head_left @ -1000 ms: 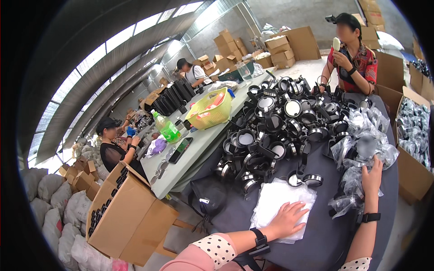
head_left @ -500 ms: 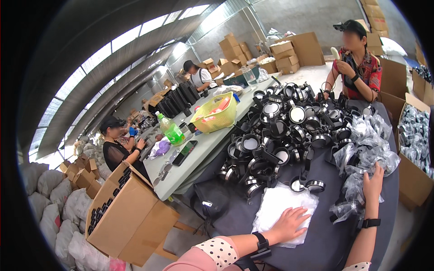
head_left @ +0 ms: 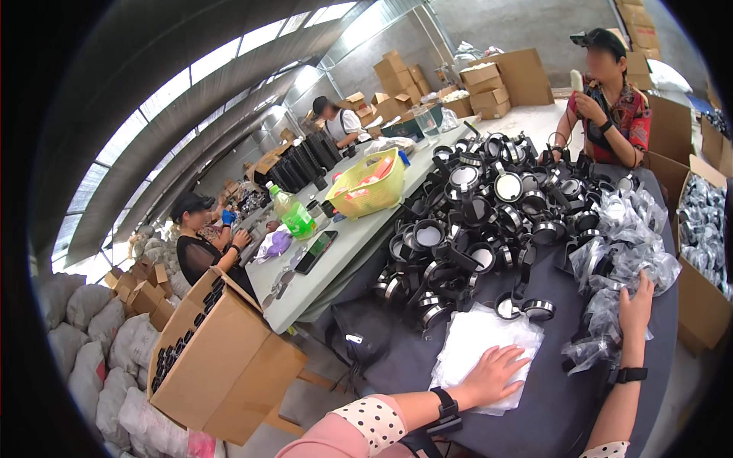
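Left hand [head_left: 495, 375] on the plastic sleeves [head_left: 466, 343], right hand [head_left: 635, 309] at the bagged pieces [head_left: 637, 263]

The plastic sleeves lie in a loose stack at the near side of the dark cloth-covered table [head_left: 565, 401], with the left hand palm down across their right part, its fingers slightly spread. Dark cloth shows between the stack and the bagged pieces to its right, and again on the near side; beyond the stack, a silver-rimmed piece [head_left: 539, 309] sits just beside its far corner. The table's right edge runs close past the bagged pieces. The sleeves look whitish, thin and translucent, their edges uneven and partly fanned.

The right hand rests against the crumpled clear wrapping, fingers extended; whether it pinches anything, I cannot tell. Farther back, a heap of black-and-silver round pieces [head_left: 466, 210] covers much of the table. To the left, a pale green table [head_left: 305, 298] bears a phone [head_left: 316, 252], a green-labelled bottle [head_left: 294, 214] and a yellow basket [head_left: 378, 200]. An open carton [head_left: 699, 301] holding more wrapped pieces stands beyond the right edge.
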### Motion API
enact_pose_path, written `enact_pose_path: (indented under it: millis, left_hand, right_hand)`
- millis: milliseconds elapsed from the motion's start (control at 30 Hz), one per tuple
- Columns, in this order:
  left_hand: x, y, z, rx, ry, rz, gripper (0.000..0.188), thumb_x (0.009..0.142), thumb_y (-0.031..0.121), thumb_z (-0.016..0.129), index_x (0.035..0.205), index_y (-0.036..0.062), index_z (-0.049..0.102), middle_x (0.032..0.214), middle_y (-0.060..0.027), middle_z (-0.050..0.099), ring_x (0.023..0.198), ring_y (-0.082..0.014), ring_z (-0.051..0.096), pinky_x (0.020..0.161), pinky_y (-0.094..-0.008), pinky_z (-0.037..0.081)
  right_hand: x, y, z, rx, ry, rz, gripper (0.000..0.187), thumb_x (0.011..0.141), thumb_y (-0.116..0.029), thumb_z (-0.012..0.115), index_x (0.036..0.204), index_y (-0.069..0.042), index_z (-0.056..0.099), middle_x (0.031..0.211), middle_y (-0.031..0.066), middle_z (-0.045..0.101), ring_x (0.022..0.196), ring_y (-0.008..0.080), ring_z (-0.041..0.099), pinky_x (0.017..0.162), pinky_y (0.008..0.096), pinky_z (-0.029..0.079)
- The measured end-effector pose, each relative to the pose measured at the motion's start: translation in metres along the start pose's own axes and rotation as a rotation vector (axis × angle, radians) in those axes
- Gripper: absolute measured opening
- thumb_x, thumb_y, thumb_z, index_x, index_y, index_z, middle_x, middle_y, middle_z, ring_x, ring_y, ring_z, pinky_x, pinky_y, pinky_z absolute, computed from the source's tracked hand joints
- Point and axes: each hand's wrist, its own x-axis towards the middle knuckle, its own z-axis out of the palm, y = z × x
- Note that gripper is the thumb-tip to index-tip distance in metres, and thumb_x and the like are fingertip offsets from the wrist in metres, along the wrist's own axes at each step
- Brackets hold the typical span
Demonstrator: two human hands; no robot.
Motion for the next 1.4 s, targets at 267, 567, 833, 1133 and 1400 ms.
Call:
enact_pose_path:
  millis: [267, 567, 833, 1133, 1400]
  left_hand:
    - [0.000, 0.001, 0.000, -0.029, -0.016, -0.018, 0.055, 0.085, 0.030, 0.062, 0.135, 0.0106, 0.048, 0.142, -0.0142, 0.042, 0.136, -0.0294, 0.035, 0.110, -0.0505, 0.026]
    - [0.002, 0.003, 0.007, -0.060, 0.020, -0.003, 0.056, 0.084, 0.030, 0.063, 0.133, 0.0077, 0.049, 0.141, -0.0151, 0.042, 0.134, -0.0318, 0.036, 0.110, -0.0521, 0.026]
    - [-0.001, 0.000, 0.008, -0.065, 0.044, -0.015, 0.057, 0.084, 0.031, 0.064, 0.133, 0.0072, 0.049, 0.141, -0.0152, 0.042, 0.134, -0.0316, 0.036, 0.111, -0.0504, 0.025]
    - [-0.002, 0.000, 0.009, -0.056, 0.037, -0.013, 0.057, 0.084, 0.032, 0.064, 0.133, 0.0076, 0.049, 0.142, -0.0151, 0.041, 0.135, -0.0312, 0.035, 0.111, -0.0504, 0.025]
    - [-0.001, 0.001, 0.007, -0.055, 0.017, -0.022, 0.056, 0.084, 0.032, 0.064, 0.132, 0.0078, 0.049, 0.142, -0.0152, 0.041, 0.135, -0.0313, 0.036, 0.110, -0.0515, 0.025]
  right_hand:
    - [0.006, 0.022, 0.008, -0.020, 0.004, -0.035, 0.058, 0.085, -0.014, 0.064, 0.138, -0.003, 0.042, 0.134, 0.0198, 0.046, 0.123, 0.0386, 0.047, 0.101, 0.0413, 0.040]
    - [0.024, 0.084, 0.026, -0.072, 0.057, -0.150, 0.057, 0.088, -0.014, 0.060, 0.142, -0.005, 0.040, 0.137, 0.0213, 0.045, 0.129, 0.0385, 0.042, 0.108, 0.0410, 0.034]
    - [0.029, 0.087, 0.033, -0.063, 0.046, -0.170, 0.055, 0.091, -0.013, 0.056, 0.142, -0.005, 0.040, 0.138, 0.0204, 0.045, 0.129, 0.0366, 0.042, 0.108, 0.0400, 0.033]
    - [0.030, 0.087, 0.032, -0.050, 0.047, -0.175, 0.055, 0.090, -0.013, 0.056, 0.142, -0.004, 0.040, 0.137, 0.0207, 0.045, 0.128, 0.0370, 0.043, 0.107, 0.0398, 0.034]
    - [0.027, 0.083, 0.031, -0.025, 0.034, -0.155, 0.057, 0.089, -0.012, 0.057, 0.142, -0.005, 0.040, 0.137, 0.0215, 0.046, 0.128, 0.0382, 0.043, 0.107, 0.0409, 0.034]
